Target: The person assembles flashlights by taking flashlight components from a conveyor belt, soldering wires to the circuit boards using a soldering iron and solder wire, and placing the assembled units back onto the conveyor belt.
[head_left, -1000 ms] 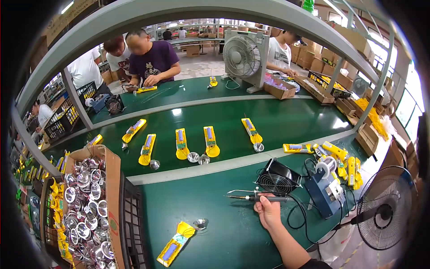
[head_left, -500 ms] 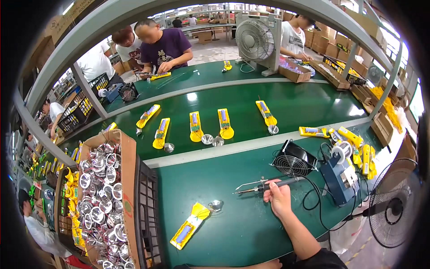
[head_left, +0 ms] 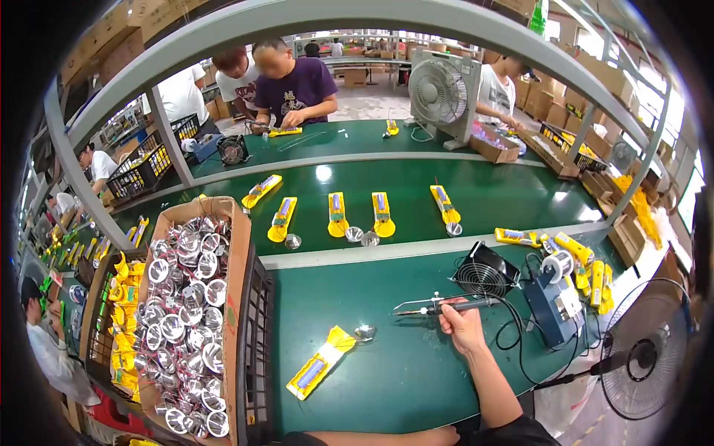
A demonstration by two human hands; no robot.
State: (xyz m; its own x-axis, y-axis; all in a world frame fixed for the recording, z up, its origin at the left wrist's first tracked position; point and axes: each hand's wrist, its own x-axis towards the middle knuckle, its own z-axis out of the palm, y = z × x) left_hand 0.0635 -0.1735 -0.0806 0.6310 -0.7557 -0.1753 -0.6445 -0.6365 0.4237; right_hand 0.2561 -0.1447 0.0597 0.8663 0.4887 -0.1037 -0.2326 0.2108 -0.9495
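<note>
My right hand (head_left: 462,328) is closed around the handle of a soldering iron (head_left: 428,308), whose tip points left above the green bench. A thin metal tube runs along the iron's top. My left forearm (head_left: 387,438) lies across the bottom edge; the fingers of my left hand cannot be made out. Left of the iron, an opened yellow flashlight body (head_left: 321,362) rests on the bench with a purple battery cell inside. Beside its wide end lies a silver reflector (head_left: 365,332), apart from both hands.
On the left, a carton (head_left: 236,260) of reflectors stands by a black crate (head_left: 257,349). A small black fan (head_left: 487,269), blue soldering station (head_left: 552,308) and yellow bodies (head_left: 597,282) sit right. Several units line the green belt (head_left: 513,186). A large fan (head_left: 643,364) stands lower right; people work across.
The view has shifted slightly, so the bench and boxes sit a little differently in the picture. My right hand still holds the soldering iron in nearly the same spot.
</note>
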